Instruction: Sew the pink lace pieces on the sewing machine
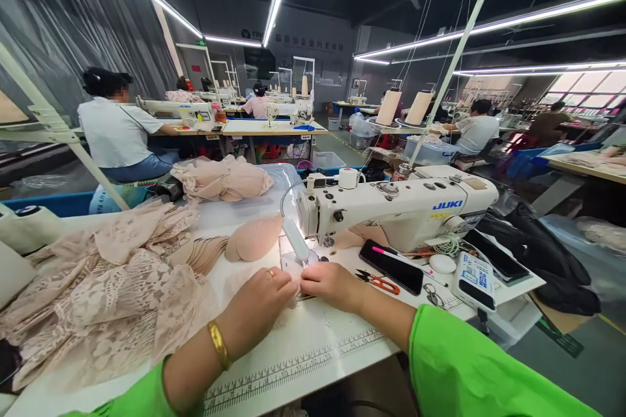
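Both of my hands meet at the needle area of a white sewing machine (391, 205), just in front of its lit lamp. My left hand (267, 296), with a ring and a gold bracelet, has its fingers pinched on thin pale pink fabric (239, 281). Close beside it, my right hand (332, 285) pinches at the same fabric near the presser foot. The fingertips hide the edge of the cloth there. Behind my left hand lie stacked beige bra cups (254, 238).
Beige lace pieces (132, 293) heap over the table's left side. Right of my hands lie orange-handled thread snips (379, 282), a black phone (391, 266) with a pink pen, and a white boxed device (474, 280). A ruler strip (293, 371) runs along the front edge. Co-workers sit at machines beyond.
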Tool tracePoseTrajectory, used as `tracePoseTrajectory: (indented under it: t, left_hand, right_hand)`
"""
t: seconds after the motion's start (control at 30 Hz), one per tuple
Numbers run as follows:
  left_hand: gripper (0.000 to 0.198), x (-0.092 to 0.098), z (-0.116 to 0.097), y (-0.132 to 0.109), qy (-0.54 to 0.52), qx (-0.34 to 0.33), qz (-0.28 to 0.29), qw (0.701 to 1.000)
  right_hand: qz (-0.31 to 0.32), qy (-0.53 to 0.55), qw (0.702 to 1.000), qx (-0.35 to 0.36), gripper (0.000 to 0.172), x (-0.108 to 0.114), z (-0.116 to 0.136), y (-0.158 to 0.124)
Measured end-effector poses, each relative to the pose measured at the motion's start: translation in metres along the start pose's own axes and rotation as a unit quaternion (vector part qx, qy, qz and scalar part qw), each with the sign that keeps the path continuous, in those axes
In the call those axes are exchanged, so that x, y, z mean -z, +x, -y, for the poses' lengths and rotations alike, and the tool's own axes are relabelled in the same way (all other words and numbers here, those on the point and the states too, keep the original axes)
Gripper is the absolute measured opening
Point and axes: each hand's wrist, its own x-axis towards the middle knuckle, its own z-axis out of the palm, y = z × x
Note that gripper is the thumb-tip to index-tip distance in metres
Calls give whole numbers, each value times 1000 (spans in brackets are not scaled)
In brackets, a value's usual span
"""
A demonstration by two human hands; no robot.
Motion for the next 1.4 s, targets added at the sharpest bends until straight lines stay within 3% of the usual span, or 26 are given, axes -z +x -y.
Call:
tracePoseTrajectory:
  t: [0.1, 0.23, 0.33, 0.8, 1.07, 1.23, 1.4]
  left_hand:
    - [21, -19, 10, 20, 14, 21, 2, 1000]
    - [25, -34, 14, 22, -14, 9, -48, 999]
    - [25, -35, 15, 20, -61, -17, -90, 994]
    - [21, -39, 11, 27, -82, -14, -115, 990]
    - [26, -52, 7, 26, -116, 6, -148, 982]
    - [26, -45, 9, 27, -142, -14, -128, 981]
    - [22, -43, 10, 27, -131, -26, -168, 977]
  right_hand:
    - [-14, 38, 999, -2, 18, 2, -11, -5]
    - [-36, 83, 995, -32, 23, 9, -12, -11]
    - [-12, 89, 995, -38, 24, 16, -11, -13]
    - [26, 154, 986, -48, 27, 27, -17, -15]
    - [9, 170, 984, -43, 27, 26, -19, -17]
    - [10, 183, 982, -43, 28, 23, -19, -18]
    - [20, 165, 983, -84, 27, 23, -16, -18]
